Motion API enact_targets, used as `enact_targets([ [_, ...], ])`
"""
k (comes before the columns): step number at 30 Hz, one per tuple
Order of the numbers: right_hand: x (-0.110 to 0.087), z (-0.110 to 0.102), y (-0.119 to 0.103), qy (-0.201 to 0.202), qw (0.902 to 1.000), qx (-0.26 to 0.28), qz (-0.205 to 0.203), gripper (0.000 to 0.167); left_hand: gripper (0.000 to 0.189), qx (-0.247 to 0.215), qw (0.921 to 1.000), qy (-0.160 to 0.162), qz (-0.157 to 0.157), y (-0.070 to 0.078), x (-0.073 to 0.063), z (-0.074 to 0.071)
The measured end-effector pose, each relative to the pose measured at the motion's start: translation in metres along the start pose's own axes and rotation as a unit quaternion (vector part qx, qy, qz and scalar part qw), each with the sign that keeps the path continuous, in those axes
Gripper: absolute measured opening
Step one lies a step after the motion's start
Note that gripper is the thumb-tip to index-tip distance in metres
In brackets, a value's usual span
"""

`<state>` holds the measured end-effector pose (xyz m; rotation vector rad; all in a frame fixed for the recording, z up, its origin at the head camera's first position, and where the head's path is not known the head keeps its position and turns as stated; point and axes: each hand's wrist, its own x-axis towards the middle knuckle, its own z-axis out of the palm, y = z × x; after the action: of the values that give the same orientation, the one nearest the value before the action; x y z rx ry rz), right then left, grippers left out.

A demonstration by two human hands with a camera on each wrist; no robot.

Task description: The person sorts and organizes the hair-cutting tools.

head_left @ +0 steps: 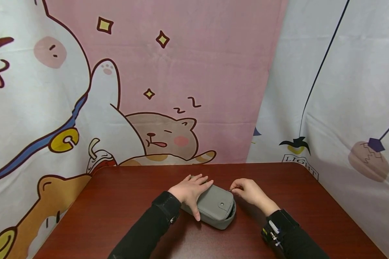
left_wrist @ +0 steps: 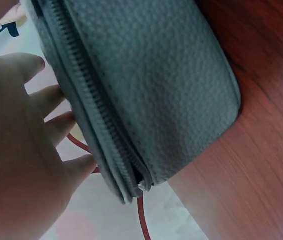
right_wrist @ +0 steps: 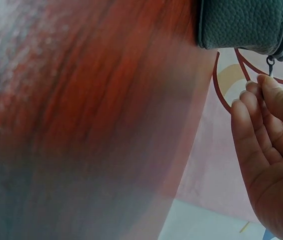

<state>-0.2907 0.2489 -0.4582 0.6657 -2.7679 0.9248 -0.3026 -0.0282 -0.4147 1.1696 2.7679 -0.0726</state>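
A grey pebbled-leather zip case lies on the table, a snap button on its lid. A dark gap shows under the lid at its near right corner. My left hand rests spread over the case's left part, fingers straight and the thumb down the near side. In the left wrist view, its fingertips touch the lid beside the zipper. At the case's right end my right hand pinches the small zipper pull between thumb and forefinger. The other fingers of that hand are bent in the right wrist view.
The case stands on a dark red-brown wooden table. Behind the table hangs a cloth printed with cartoon animals. A pale cloth with printed shapes hangs on the right.
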Motion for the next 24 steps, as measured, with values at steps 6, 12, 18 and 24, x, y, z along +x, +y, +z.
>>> enact_targets([
  [6,0.0,0.001,0.002,0.003,0.9998,-0.006,-0.019,0.017,0.132,0.001,0.9998,0.016,0.006,-0.003,0.004,0.005],
  [12,-0.001,0.001,0.003,0.006,0.9992,-0.017,-0.036,0.02,0.131,-0.002,0.9995,0.029,0.008,-0.005,0.007,0.008],
  [18,-0.003,-0.001,0.001,0.0,0.9985,-0.036,-0.041,0.02,0.128,-0.004,0.999,0.042,0.017,-0.007,0.008,0.011],
  [24,-0.005,-0.001,-0.001,-0.007,0.9982,-0.047,-0.037,0.02,0.125,-0.004,0.9985,0.049,0.022,-0.009,0.009,0.011],
])
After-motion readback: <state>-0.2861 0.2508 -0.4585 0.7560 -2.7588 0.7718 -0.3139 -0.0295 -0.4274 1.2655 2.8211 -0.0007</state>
